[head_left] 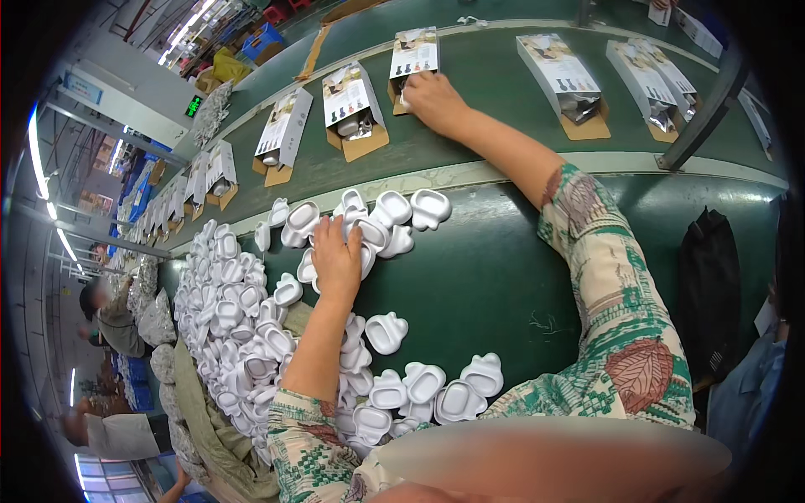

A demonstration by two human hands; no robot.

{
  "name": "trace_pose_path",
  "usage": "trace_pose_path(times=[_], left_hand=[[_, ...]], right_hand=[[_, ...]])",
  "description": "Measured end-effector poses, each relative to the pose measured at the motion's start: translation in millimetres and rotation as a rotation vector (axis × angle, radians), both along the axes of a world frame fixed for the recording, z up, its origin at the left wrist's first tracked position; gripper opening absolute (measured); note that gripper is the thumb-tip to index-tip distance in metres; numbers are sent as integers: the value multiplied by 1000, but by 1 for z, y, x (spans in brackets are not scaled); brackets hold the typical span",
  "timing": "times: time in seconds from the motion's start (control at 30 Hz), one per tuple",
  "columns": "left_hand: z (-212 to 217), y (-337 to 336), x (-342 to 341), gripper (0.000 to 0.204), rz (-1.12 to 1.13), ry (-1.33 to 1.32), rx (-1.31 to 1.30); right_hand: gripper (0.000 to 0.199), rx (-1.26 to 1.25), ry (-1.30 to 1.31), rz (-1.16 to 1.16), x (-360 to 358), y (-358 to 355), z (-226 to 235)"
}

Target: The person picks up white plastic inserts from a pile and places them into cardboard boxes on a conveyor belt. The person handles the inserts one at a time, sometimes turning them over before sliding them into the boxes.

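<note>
Two hands busy: my right hand [432, 96] at twelve o'clock closes on a white piece at the open box [412, 60]; my left hand [337, 256] presses flat, fingers spread, on white trays [394, 210]. Loose trays could slide off.

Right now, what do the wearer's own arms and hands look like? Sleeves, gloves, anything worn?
Both hands are bare: no gloves, rings or watch visible on the left hand or right hand. The forearms are uncovered. Short sleeves end near the elbows, in a white fabric with a green pattern and reddish-brown leaf motifs: left sleeve, right sleeve.
</note>
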State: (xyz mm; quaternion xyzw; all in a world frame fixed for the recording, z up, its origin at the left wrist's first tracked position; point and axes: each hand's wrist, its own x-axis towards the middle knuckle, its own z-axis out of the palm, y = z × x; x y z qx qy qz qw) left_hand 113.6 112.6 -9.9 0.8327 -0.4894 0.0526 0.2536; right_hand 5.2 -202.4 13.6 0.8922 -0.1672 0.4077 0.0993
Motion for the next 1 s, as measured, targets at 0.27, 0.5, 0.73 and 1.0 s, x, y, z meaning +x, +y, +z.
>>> trace_pose_path(times=[0.27,0.5,0.73,1.0], left_hand=[[0,-25,-15,46,7,-135,0],[1,-20,-12,50,9,-78,69],[0,-21,-12,49,-8,-98,72],[-1,-21,-11,49,-2,-93,76]], right_hand=[[15,107,-141,-88,-29,-19,2],[24,231,344,571,-131,115,7],[23,103,214,422,-111,86,-6],[14,-184,10,-129,-62,-6,5]])
